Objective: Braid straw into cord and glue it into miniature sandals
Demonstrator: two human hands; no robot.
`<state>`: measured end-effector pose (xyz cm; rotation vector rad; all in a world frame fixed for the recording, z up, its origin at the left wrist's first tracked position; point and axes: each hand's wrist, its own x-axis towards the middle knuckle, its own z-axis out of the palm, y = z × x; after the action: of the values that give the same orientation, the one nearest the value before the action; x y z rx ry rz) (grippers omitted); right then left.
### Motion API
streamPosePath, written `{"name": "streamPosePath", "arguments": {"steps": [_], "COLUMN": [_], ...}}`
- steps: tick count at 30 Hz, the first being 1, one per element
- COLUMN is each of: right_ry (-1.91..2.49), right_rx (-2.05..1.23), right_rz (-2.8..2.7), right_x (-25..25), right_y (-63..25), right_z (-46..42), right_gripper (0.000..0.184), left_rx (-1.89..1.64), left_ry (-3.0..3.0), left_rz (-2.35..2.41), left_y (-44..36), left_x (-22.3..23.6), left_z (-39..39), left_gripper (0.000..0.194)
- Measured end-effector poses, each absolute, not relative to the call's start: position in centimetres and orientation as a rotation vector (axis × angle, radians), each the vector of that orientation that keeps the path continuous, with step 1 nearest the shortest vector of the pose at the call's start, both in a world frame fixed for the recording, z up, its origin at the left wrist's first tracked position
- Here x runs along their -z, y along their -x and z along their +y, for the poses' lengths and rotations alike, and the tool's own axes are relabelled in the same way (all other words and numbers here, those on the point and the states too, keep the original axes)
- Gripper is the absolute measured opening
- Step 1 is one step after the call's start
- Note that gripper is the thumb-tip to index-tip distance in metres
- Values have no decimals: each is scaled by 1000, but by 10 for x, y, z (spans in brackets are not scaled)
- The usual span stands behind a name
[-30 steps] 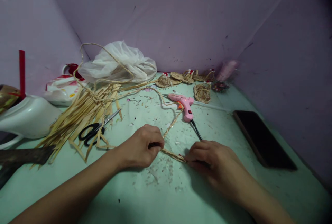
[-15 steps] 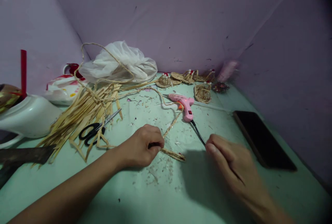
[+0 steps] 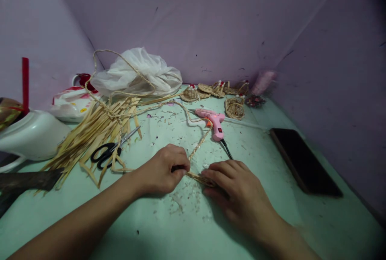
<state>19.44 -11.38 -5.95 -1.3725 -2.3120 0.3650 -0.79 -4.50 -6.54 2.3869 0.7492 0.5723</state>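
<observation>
Braided cord (image 3: pixel 196 177): how're the fingers on it rn?

Left hand (image 3: pixel 169 169) is curled, thumb closed to forefinger w/ the cord pinched b/w. Right hand (image 3: pixel 238 191) is half curled, fingers a bit apart round the folded end, thumb on the near side; can't tell if it's gripping or just touching

OK, & where's the folded bit exactly?

B/w the 2 hands, low over the green table (image 3: pixel 169 232), near-mid. Rest of it runs far from the left hand

How'd it handle?

Prob v. light. Looks like dry plaited fibre: bends easily, but I'd guess some spring, so folds may open if let go. Rough, so prob not slippery. Not that fragile, tho strands could fray if twisted hard

Best hold?

I'd say thumb + forefinger either side of the doubled part, close to the fold, so the layers sit flat together; 2nd pinch further left. Not on the loose run

Where's that go?

Past the pink glue gun (image 3: pixel 218 125), by its trigger, then left to the straw strips (image 3: pixel 93 131). Slack, so prob little drag, but could snag at the gun

Anything else abt?

Scissors (image 3: pixel 124 141) left, just beside the strips; phone (image 3: pixel 304 163) right, well apart; woven pieces (image 3: pixel 235 108) w/ red & white beads, far side
</observation>
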Motion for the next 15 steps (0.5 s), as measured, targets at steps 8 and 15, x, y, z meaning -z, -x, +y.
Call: {"name": "streamPosePath", "arguments": {"steps": [8, 15], "right_ry": [1394, 1427], "right_rx": [-241, -268], "right_rz": [-2389, -2402], "right_x": [61, 59], "right_y": [-186, -185], "right_z": [-117, -119], "right_gripper": [18, 17], "left_rx": [-614, -641], "left_ry": [-2380, -2368], "left_rz": [775, 732], "left_y": [7, 7], "left_x": [67, 68], "left_z": [-46, -45], "left_gripper": [17, 18]}}
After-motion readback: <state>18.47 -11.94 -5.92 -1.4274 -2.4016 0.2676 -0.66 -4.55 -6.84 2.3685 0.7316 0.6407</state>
